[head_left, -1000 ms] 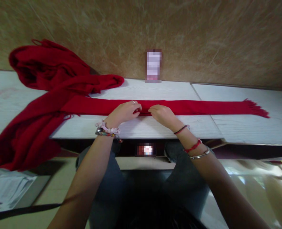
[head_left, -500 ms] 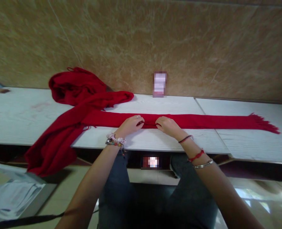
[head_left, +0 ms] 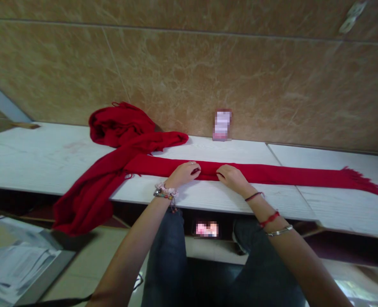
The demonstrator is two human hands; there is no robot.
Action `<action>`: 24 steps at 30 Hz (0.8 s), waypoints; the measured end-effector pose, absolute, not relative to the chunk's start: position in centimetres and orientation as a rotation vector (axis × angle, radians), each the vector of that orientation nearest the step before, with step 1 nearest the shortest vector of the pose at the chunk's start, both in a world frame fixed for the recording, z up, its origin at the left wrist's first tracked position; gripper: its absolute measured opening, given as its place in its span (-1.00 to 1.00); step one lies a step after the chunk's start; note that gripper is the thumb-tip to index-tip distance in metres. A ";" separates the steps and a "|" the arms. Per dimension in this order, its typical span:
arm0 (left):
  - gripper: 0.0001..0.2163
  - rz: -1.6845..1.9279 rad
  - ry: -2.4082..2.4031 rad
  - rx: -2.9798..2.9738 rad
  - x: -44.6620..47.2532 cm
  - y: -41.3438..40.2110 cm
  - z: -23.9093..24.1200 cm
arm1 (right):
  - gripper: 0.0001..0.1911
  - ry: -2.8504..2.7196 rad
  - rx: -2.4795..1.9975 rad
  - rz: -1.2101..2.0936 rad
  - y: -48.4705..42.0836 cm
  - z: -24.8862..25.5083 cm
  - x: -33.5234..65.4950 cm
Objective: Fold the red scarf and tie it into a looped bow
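A red scarf (head_left: pixel 281 175) lies in a long, narrow folded strip across the white table, its fringe (head_left: pixel 364 181) at the right end. My left hand (head_left: pixel 183 174) and my right hand (head_left: pixel 233 177) both rest on the middle of this strip, a short gap apart. Their fingers are curled and pinch the cloth, though the fingertips are partly hidden. More red cloth (head_left: pixel 121 125) is heaped at the strip's left end; one part hangs over the table's front edge. Whether heap and strip are one piece I cannot tell.
A brown marbled wall (head_left: pixel 176 72) rises behind the white table (head_left: pixel 48 153). A small blurred upright object (head_left: pixel 222 125) leans there. Below the front edge, a blurred bright patch (head_left: pixel 207 229) shows between my knees. Papers (head_left: pixel 19 264) fill a white box on the lower left.
The whole view has shifted, so everything appears slightly lower and mostly further right, with more wall showing. Both hands keep their places on the scarf, which looks unchanged.
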State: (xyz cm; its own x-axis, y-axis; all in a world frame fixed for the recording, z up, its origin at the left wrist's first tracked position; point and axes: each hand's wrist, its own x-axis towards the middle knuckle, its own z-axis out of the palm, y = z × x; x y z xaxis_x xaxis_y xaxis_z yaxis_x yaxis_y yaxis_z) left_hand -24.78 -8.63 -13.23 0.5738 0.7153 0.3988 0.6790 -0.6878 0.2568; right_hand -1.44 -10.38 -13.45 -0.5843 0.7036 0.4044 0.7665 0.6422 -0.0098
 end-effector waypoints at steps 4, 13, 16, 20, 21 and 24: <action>-0.91 0.772 1.202 2.728 -25.5 -8.7 -13.2 | -0.84 -2.494 -1.200 -0.194 -10.2 -13.4 -1.5; -0.88 0.765 1.171 2.733 -26.3 -8.4 -13.6 | -0.82 -2.451 -1.179 -0.185 -9.9 -14.6 -2.0; -0.88 0.751 1.177 2.736 -26.1 -8.4 -13.6 | -0.81 -2.416 -1.166 -0.168 -9.8 -14.9 -1.9; -0.88 0.743 1.198 2.715 -25.9 -8.5 -13.5 | -0.81 -2.392 -1.163 -0.154 -9.7 -15.1 -1.9; -0.88 0.742 1.198 2.714 -25.9 -8.6 -13.4 | -0.81 -2.392 -1.164 -0.156 -9.7 -15.2 -1.9; -0.88 0.749 1.184 2.714 -25.9 -8.6 -13.4 | -0.81 -2.395 -1.174 -0.174 -9.7 -15.2 -2.0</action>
State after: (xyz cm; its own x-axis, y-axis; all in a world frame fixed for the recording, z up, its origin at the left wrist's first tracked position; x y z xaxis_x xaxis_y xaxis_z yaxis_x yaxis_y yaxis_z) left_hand -25.91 -8.62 -13.38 0.5799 0.7091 0.4010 0.6663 -0.6961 0.2674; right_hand -1.96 -9.69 -15.19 -0.5275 0.7151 0.4586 0.7738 0.6273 -0.0880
